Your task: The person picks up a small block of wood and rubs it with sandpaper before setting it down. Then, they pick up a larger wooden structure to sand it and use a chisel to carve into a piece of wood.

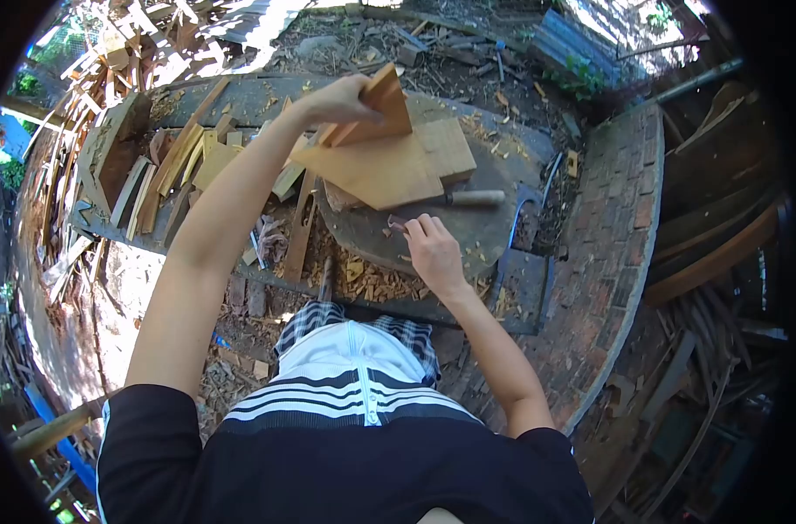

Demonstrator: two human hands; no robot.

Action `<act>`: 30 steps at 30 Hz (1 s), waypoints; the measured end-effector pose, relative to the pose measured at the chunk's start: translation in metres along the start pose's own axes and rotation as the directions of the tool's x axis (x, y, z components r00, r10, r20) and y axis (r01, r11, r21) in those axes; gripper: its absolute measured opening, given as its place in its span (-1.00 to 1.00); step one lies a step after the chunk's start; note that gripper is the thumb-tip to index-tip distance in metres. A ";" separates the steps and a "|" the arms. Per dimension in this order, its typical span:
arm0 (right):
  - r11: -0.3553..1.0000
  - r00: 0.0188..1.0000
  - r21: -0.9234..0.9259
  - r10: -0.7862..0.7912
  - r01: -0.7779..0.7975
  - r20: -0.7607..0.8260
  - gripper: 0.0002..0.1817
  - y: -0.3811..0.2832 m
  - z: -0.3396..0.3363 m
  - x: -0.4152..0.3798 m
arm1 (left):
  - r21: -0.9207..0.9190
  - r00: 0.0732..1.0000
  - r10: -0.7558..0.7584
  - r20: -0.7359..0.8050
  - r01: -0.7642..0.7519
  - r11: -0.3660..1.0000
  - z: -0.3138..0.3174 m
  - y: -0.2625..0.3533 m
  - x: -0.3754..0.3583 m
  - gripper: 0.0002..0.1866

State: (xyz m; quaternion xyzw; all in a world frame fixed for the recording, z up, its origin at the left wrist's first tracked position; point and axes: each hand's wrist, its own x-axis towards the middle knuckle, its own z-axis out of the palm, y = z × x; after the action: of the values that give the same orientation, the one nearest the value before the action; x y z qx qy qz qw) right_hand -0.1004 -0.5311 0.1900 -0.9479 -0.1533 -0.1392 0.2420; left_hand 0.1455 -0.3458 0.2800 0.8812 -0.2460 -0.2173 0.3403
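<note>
My left hand is closed over the top of a tilted wooden board, its fingers curled behind the edge. Below it, a flat pointed board lies on a thick wooden block. A tool with a pale wooden handle and a dark blade rests beside these boards; the boards partly hide its blade end. My right hand, just nearer to me, pinches a small brownish-pink piece whose kind I cannot make out.
A dark worktable carries shavings and chips. Several wood strips lie to the left. A blue curved saw-like frame is at the right edge. A brick wall stands right; scrap wood piles up far left.
</note>
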 end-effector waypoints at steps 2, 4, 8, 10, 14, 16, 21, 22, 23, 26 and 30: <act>0.999 0.997 -0.008 -0.046 0.047 0.066 -0.91 0.016 0.004 -0.018 | -0.091 0.989 0.129 0.072 -0.122 0.988 0.001 -0.036 0.031 -0.50; 0.999 0.997 0.015 -0.045 0.044 0.068 -0.90 0.023 0.001 -0.029 | -0.093 0.977 0.132 0.166 -0.117 0.989 -0.010 0.001 0.016 -0.51; 0.997 0.999 0.065 -0.030 0.030 0.012 -0.83 0.033 -0.006 -0.027 | -0.001 0.965 0.110 0.237 -0.113 0.994 -0.019 -0.003 0.029 -0.53; 0.991 0.998 0.129 0.034 -0.027 -0.045 -0.73 0.035 -0.013 -0.025 | -0.080 0.966 0.147 0.212 -0.133 0.988 -0.017 0.004 0.023 -0.56; 0.821 0.926 0.503 0.365 -0.270 -0.098 -0.71 0.043 0.020 -0.020 | -0.136 0.976 -0.029 0.217 0.059 0.989 -0.020 -0.013 0.023 -0.51; 0.514 0.849 0.744 0.511 -0.426 0.134 -0.71 0.039 0.024 -0.004 | -0.135 0.971 -0.014 0.237 0.047 0.990 -0.023 -0.016 0.023 -0.52; -0.255 0.654 0.827 0.514 -0.501 0.555 -0.70 0.040 0.034 0.030 | -0.157 0.985 -0.023 0.171 0.050 0.986 -0.020 -0.002 0.020 -0.60; -0.255 0.658 0.824 0.504 -0.506 0.560 -0.70 0.042 0.035 0.033 | -0.157 0.986 -0.031 0.162 0.057 0.986 -0.020 -0.001 0.018 -0.60; -0.361 0.631 0.819 0.523 -0.446 0.573 -0.72 0.045 0.035 0.035 | -0.160 0.990 -0.052 0.129 0.073 0.984 -0.019 0.001 0.015 -0.62; -0.467 0.607 0.799 0.526 -0.379 0.596 -0.76 0.057 0.030 0.038 | -0.140 0.999 -0.029 0.035 0.033 0.990 -0.012 -0.007 0.011 -0.63; -0.309 0.660 0.836 0.514 -0.454 0.548 -0.76 0.070 0.019 0.031 | -0.148 0.997 -0.007 -0.074 -0.004 0.989 -0.004 -0.012 0.002 -0.65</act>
State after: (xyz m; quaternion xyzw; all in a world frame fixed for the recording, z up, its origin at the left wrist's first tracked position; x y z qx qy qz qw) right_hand -0.0435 -0.5726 0.1551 -0.4484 0.2087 0.1043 0.8628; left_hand 0.1529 -0.3373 0.2735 0.8611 -0.2155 -0.2022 0.4137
